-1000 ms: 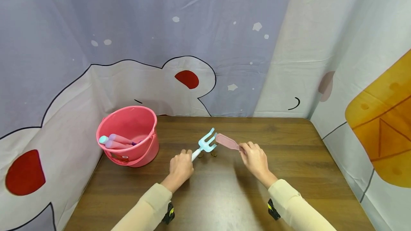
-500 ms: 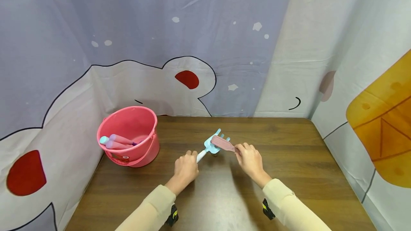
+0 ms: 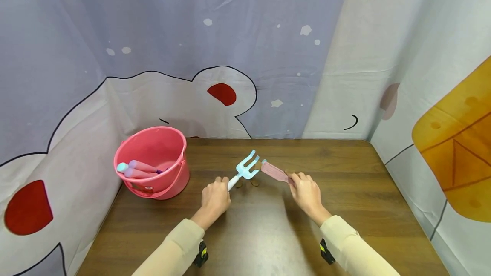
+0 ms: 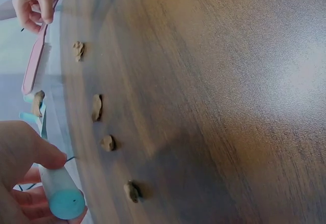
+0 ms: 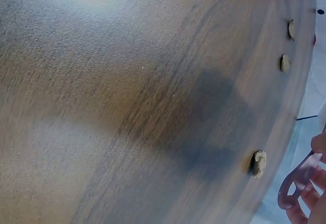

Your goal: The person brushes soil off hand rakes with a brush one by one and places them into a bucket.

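My left hand (image 3: 215, 201) grips the white handle of a light-blue hand fork (image 3: 245, 169), its tines raised above the table and pointing away. In my right hand (image 3: 306, 195) a pink brush (image 3: 275, 172) is held by its handle, white bristles (image 4: 45, 61) showing in the left wrist view. The brush's head end is close to the tine tips. One brown lump (image 4: 38, 103) is up at the tines beside the brush end. Several more brown lumps, like the elongated lump (image 4: 97, 107) and another lump (image 5: 259, 164), lie on the table beneath the tools.
A pink bucket (image 3: 180, 182) stands at the back left of the wooden table (image 3: 261, 233). Tools with pastel handles (image 3: 140, 173) lean inside it. Printed cloth (image 3: 268, 54) hangs behind the table and along its sides.
The fork first moved right, until the brush overlapped its head, then came back left. The brush shifted left and then right again, so the two tools are now apart in the head view.
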A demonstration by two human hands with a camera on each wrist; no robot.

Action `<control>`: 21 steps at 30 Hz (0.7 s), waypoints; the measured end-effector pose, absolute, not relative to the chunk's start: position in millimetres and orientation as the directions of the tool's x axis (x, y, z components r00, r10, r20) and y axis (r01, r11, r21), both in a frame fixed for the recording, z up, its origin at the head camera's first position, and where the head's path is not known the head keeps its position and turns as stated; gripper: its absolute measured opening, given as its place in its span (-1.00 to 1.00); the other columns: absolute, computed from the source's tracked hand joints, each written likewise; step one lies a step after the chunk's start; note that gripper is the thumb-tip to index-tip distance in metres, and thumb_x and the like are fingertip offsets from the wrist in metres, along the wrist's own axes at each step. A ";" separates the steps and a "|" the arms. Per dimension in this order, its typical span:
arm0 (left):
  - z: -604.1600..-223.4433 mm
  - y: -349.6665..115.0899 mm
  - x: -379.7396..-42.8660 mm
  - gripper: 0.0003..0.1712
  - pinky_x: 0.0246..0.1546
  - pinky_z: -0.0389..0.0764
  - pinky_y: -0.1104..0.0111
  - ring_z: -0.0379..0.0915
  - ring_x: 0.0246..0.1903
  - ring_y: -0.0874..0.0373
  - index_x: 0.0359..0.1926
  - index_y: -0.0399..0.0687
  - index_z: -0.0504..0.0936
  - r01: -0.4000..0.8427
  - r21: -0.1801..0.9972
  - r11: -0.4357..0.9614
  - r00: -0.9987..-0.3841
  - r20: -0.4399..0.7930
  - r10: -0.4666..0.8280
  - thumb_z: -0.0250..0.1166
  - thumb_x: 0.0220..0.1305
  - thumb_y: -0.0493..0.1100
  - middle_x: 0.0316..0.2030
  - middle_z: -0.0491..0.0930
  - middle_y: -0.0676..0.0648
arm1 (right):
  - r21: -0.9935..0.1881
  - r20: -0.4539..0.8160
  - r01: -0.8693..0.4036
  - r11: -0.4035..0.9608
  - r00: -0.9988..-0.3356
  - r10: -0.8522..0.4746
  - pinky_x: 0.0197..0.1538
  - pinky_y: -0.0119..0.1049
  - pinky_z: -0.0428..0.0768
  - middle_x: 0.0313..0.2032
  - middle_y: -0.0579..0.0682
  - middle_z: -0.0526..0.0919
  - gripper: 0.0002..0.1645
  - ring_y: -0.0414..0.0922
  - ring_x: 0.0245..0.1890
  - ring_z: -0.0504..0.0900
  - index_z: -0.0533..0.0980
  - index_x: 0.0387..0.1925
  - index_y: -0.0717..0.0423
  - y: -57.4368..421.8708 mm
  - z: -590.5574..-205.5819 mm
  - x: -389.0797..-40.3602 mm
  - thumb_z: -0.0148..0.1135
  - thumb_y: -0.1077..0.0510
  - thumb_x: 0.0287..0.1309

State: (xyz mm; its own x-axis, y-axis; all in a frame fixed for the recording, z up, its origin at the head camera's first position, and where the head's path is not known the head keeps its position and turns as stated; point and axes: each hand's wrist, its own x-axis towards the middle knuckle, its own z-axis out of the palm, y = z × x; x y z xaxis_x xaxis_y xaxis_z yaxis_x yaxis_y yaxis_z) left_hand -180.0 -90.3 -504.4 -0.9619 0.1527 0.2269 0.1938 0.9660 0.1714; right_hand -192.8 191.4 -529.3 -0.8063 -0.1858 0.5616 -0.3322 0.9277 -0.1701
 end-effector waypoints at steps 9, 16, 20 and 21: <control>-502.2 -94.3 -181.0 -0.72 -0.67 0.43 0.17 0.48 -0.61 -0.08 -0.34 -0.16 0.47 0.163 0.206 0.965 -0.968 0.222 0.116 0.35 -0.10 -0.20 -0.52 0.43 -0.09 | -0.173 0.558 -0.311 0.934 -0.813 -0.167 -0.58 -0.15 0.46 -0.48 0.03 0.60 -0.78 0.01 -0.55 0.52 0.60 -0.35 0.09 199.1 -534.2 -191.3 0.39 0.23 -0.15; -504.6 -94.6 -180.8 -0.73 -0.69 0.42 0.19 0.48 -0.62 -0.06 -0.34 -0.16 0.48 0.169 0.228 0.959 -0.970 0.213 0.120 0.35 -0.09 -0.20 -0.52 0.44 -0.08 | -0.178 0.586 -0.337 0.924 -0.791 -0.176 -0.56 -0.13 0.47 -0.47 0.02 0.59 -0.78 0.01 -0.53 0.53 0.61 -0.33 0.08 193.4 -531.0 -194.0 0.37 0.22 -0.14; -504.9 -92.3 -180.1 -0.74 -0.69 0.41 0.21 0.48 -0.62 -0.04 -0.33 -0.16 0.49 0.175 0.235 0.956 -0.971 0.205 0.127 0.34 -0.08 -0.21 -0.52 0.44 -0.08 | -0.194 0.569 -0.345 0.919 -0.802 -0.181 -0.52 -0.11 0.51 -0.47 0.01 0.58 -0.74 0.02 -0.51 0.55 0.60 -0.32 0.07 188.3 -529.1 -193.8 0.39 0.23 -0.18; -504.7 -91.8 -179.8 -0.74 -0.70 0.41 0.21 0.47 -0.62 -0.04 -0.33 -0.16 0.49 0.173 0.236 0.956 -0.971 0.204 0.125 0.34 -0.08 -0.20 -0.52 0.43 -0.08 | -0.198 0.559 -0.345 0.918 -0.808 -0.184 -0.52 -0.10 0.51 -0.46 0.01 0.58 -0.73 0.02 -0.50 0.55 0.60 -0.32 0.07 187.1 -528.7 -193.5 0.40 0.23 -0.19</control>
State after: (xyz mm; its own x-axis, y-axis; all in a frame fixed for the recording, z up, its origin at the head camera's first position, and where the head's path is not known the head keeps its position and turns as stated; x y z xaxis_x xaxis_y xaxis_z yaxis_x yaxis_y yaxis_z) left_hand -179.8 -91.8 -504.7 -0.9710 0.1252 0.2036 0.1727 0.9563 0.2358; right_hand -193.5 187.1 -528.7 -0.8085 -0.1836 0.5591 -0.3450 0.9176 -0.1975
